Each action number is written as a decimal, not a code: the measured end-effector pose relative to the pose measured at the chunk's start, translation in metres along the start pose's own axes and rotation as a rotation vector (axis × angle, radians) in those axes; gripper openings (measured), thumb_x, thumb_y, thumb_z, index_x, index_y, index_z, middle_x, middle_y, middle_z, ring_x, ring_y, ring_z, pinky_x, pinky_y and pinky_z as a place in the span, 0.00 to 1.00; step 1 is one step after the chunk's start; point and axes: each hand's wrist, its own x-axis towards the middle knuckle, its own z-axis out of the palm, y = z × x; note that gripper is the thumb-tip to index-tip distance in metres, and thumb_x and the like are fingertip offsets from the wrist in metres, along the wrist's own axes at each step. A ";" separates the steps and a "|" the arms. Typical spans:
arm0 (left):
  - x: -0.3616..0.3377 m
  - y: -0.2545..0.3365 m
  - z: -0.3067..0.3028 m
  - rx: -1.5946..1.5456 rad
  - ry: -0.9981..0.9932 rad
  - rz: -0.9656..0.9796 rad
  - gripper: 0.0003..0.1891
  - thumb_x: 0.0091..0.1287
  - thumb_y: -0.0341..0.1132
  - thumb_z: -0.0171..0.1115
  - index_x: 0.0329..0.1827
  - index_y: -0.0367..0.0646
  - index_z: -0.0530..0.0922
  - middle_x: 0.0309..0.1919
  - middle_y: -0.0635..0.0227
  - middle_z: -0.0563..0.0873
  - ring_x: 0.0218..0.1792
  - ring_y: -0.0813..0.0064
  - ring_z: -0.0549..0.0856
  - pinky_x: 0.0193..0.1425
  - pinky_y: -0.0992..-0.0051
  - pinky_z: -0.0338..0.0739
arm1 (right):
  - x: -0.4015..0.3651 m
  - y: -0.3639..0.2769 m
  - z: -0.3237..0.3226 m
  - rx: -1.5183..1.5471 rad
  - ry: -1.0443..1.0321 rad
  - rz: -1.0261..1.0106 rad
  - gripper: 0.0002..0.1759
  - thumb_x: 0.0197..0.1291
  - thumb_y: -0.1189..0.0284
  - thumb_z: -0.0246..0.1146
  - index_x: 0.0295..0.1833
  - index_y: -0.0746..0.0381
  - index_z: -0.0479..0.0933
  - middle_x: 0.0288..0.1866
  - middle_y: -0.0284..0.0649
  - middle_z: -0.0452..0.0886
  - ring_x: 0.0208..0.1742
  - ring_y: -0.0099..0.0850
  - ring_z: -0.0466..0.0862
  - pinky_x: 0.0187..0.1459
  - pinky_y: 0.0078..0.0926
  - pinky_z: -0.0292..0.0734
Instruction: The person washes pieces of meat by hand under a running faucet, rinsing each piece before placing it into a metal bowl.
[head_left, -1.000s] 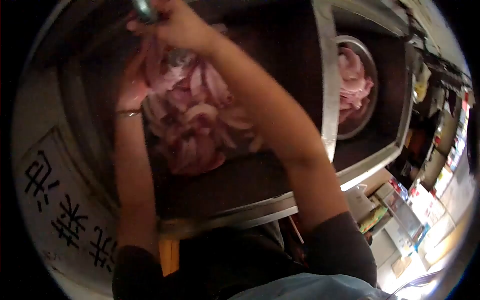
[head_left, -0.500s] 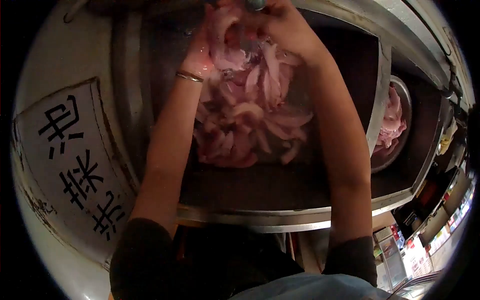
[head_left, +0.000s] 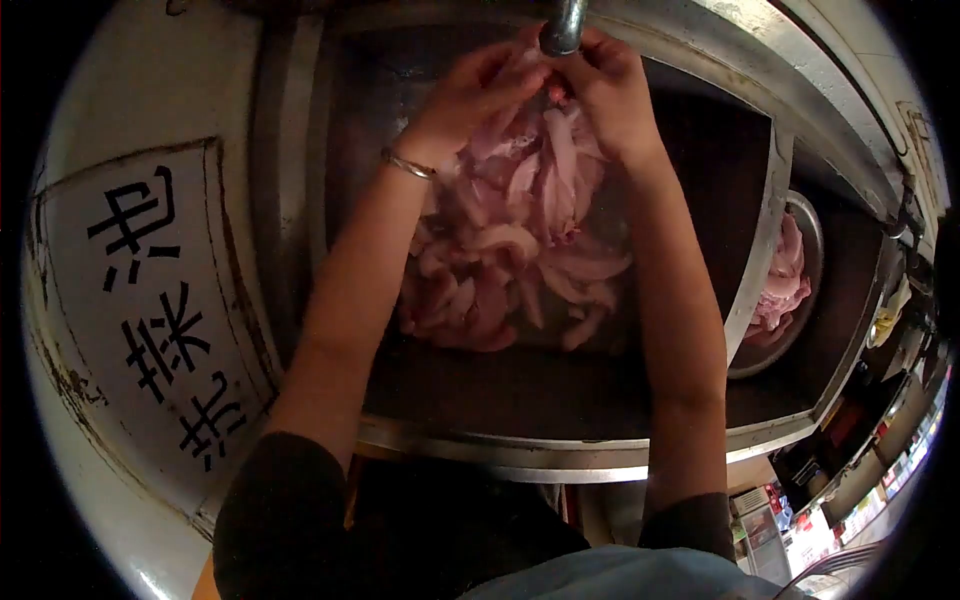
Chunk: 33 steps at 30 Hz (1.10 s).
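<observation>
Both hands are together under the faucet [head_left: 563, 32] at the far side of a metal sink. My left hand [head_left: 478, 98], with a bangle at its wrist, curls its fingers around a piece of raw meat. Opposite it, my right hand [head_left: 615, 92] pinches the same piece, whose reddish end [head_left: 557, 94] shows between the hands. The faucet and fingers hide most of it. Below them, several pale pink strips of raw meat [head_left: 480, 300] lie heaped in the sink, seemingly in shallow water.
To the right, past a metal divider [head_left: 760, 240], a second basin holds a round metal bowl [head_left: 818, 250] with more raw meat [head_left: 785, 280]. The sink's front rim [head_left: 500, 460] runs before my body. A paper sign [head_left: 150, 300] with black characters is on the left.
My hands have moved slightly right and closer together. The large pink piece that hung from my left hand no longer shows there. The faucet is more visible as the view shifted.
</observation>
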 end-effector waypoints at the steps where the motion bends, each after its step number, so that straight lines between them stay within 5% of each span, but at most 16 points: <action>1: 0.000 0.002 0.002 0.002 0.000 0.002 0.14 0.63 0.40 0.55 0.46 0.39 0.73 0.26 0.80 0.74 0.23 0.92 0.68 0.26 0.88 0.66 | -0.001 -0.003 0.001 -0.015 0.034 -0.004 0.11 0.58 0.75 0.55 0.45 0.68 0.73 0.27 0.37 0.78 0.23 0.20 0.75 0.27 0.16 0.71; 7: 0.001 0.012 0.013 -0.118 0.171 0.015 0.14 0.64 0.42 0.52 0.45 0.42 0.74 0.25 0.81 0.73 0.22 0.93 0.65 0.26 0.89 0.63 | -0.005 -0.011 0.005 -0.138 0.064 -0.073 0.09 0.58 0.77 0.54 0.43 0.70 0.73 0.26 0.36 0.77 0.24 0.20 0.75 0.28 0.17 0.71; 9: 0.002 0.011 0.014 -0.019 0.163 0.250 0.14 0.65 0.42 0.52 0.43 0.41 0.74 0.26 0.81 0.73 0.24 0.92 0.66 0.26 0.90 0.63 | -0.006 -0.012 0.004 -0.197 0.059 -0.090 0.09 0.58 0.77 0.54 0.43 0.70 0.73 0.25 0.36 0.77 0.25 0.20 0.75 0.28 0.17 0.71; 16: 0.010 -0.009 0.003 0.345 0.153 0.253 0.07 0.62 0.35 0.55 0.41 0.43 0.72 0.28 0.79 0.72 0.30 0.88 0.69 0.31 0.84 0.67 | -0.006 -0.015 0.013 -0.196 0.177 -0.301 0.09 0.60 0.73 0.52 0.39 0.66 0.74 0.26 0.32 0.75 0.25 0.18 0.71 0.27 0.16 0.66; 18: 0.008 -0.025 0.003 -0.059 0.096 0.221 0.05 0.63 0.34 0.54 0.37 0.44 0.71 0.29 0.80 0.72 0.31 0.90 0.68 0.31 0.85 0.67 | -0.007 -0.027 0.016 -0.212 0.244 -0.321 0.12 0.63 0.68 0.50 0.37 0.64 0.73 0.25 0.29 0.72 0.23 0.16 0.68 0.25 0.16 0.62; 22: 0.008 -0.031 -0.002 -0.083 0.161 0.156 0.05 0.63 0.34 0.53 0.37 0.44 0.71 0.29 0.80 0.72 0.31 0.90 0.68 0.33 0.86 0.66 | -0.008 -0.031 -0.009 -0.121 0.184 -0.146 0.09 0.61 0.72 0.52 0.37 0.66 0.74 0.25 0.32 0.74 0.25 0.19 0.71 0.27 0.16 0.66; 25: 0.005 -0.029 -0.006 0.001 0.124 0.160 0.07 0.64 0.33 0.52 0.42 0.43 0.72 0.33 0.78 0.76 0.35 0.87 0.73 0.40 0.85 0.69 | -0.014 -0.026 -0.013 -0.098 0.189 -0.105 0.10 0.58 0.73 0.55 0.43 0.66 0.75 0.28 0.35 0.77 0.27 0.21 0.75 0.30 0.16 0.71; 27: 0.000 -0.025 -0.011 0.610 0.198 0.292 0.11 0.64 0.33 0.50 0.49 0.42 0.72 0.42 0.74 0.78 0.42 0.80 0.77 0.48 0.82 0.71 | -0.021 -0.024 -0.011 -0.105 0.191 -0.067 0.12 0.58 0.71 0.56 0.45 0.66 0.74 0.29 0.35 0.77 0.28 0.21 0.75 0.31 0.16 0.71; 28: 0.000 -0.021 -0.011 0.611 0.201 0.293 0.11 0.64 0.33 0.50 0.49 0.42 0.72 0.42 0.74 0.78 0.42 0.80 0.77 0.48 0.82 0.71 | -0.025 -0.019 -0.009 -0.079 0.164 -0.029 0.15 0.57 0.70 0.58 0.47 0.66 0.73 0.32 0.36 0.77 0.31 0.21 0.75 0.33 0.16 0.71; 33: -0.002 -0.004 0.000 -0.340 0.219 0.071 0.10 0.64 0.35 0.51 0.43 0.39 0.74 0.32 0.74 0.79 0.32 0.85 0.76 0.36 0.84 0.72 | -0.020 0.009 0.012 0.076 -0.024 0.121 0.21 0.54 0.67 0.62 0.50 0.67 0.70 0.42 0.36 0.77 0.42 0.23 0.75 0.44 0.20 0.70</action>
